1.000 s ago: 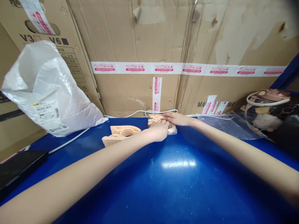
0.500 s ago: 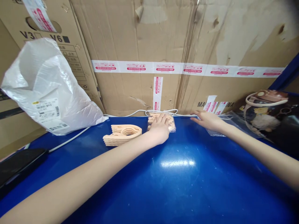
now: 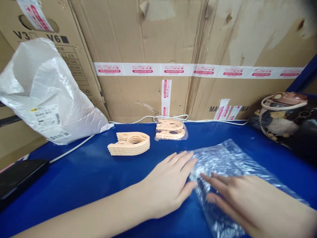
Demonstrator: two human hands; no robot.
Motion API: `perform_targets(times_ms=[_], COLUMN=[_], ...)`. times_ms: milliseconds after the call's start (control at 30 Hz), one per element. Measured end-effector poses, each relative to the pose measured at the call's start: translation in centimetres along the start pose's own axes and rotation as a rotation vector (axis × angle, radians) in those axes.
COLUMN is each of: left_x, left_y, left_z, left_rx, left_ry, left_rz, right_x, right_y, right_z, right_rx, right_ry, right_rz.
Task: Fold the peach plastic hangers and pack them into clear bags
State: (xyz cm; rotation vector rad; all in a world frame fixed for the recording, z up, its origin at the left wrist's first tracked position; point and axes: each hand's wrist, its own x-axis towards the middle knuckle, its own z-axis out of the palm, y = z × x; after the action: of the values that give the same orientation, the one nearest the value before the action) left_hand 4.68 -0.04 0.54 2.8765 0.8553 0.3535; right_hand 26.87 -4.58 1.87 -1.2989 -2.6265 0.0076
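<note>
A clear plastic bag (image 3: 230,155) lies crinkled on the blue table. My right hand (image 3: 237,195) rests over it with fingers outstretched, slightly blurred. Fingers extended, my left hand (image 3: 173,181) has its fingertips at the bag's left edge; neither hand grips anything. Farther back sits a neat stack of peach-coloured folding hangers (image 3: 130,144), folded up. To its right, near the cardboard, a clear-wrapped pack of similar folding hangers (image 3: 170,129) lies flat.
At the left stands a white mailing bag (image 3: 47,96) with a label, and a black phone-like device (image 3: 22,178) lies in front. A white cable (image 3: 215,121) runs along the cardboard box (image 3: 138,39). A handled bottle (image 3: 279,112) stands at the back right.
My left hand has left the wrapped pack and come forward to the right. The clear bag has moved from the back right to the front, spread under my right hand.
</note>
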Motion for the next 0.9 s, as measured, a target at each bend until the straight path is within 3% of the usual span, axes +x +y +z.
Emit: perform_targets(times_ms=[67, 133, 333, 667, 800, 900], left_x=[-1.3, -2.5, -5.2, -6.6, -6.6, -6.9], left_y=[-0.1, -0.6, -2.5, -3.1, -3.2, -3.7], left_z=[-0.1, -0.3, -1.6, -2.1, -1.9, -1.7], left_rx=[-0.03, -0.037, -0.159, -0.187, -0.083, -0.081], left_ry=[-0.061, -0.105, -0.225, -0.32, -0.193, -0.202], left_rz=[-0.069, -0.106, -0.26, -0.384, -0.396, -0.399], right_x=[0.9, 2.1, 5.1, 3.1, 3.5, 3.9], right_y=[-2.1, -2.2, 2.7, 6.2, 6.4, 6.1], right_z=[-1.0, -1.7, -0.9, 1.4, 1.1, 0.8], right_rx=[0.093, 0.189, 0.109, 0.001, 0.28, 0.601], right_ry=[-0.13, -0.215, -0.17, -0.272, -0.356, -0.404], right_rz=[-0.071, -0.068, 0.054, 0.212, 0.308, 0.342])
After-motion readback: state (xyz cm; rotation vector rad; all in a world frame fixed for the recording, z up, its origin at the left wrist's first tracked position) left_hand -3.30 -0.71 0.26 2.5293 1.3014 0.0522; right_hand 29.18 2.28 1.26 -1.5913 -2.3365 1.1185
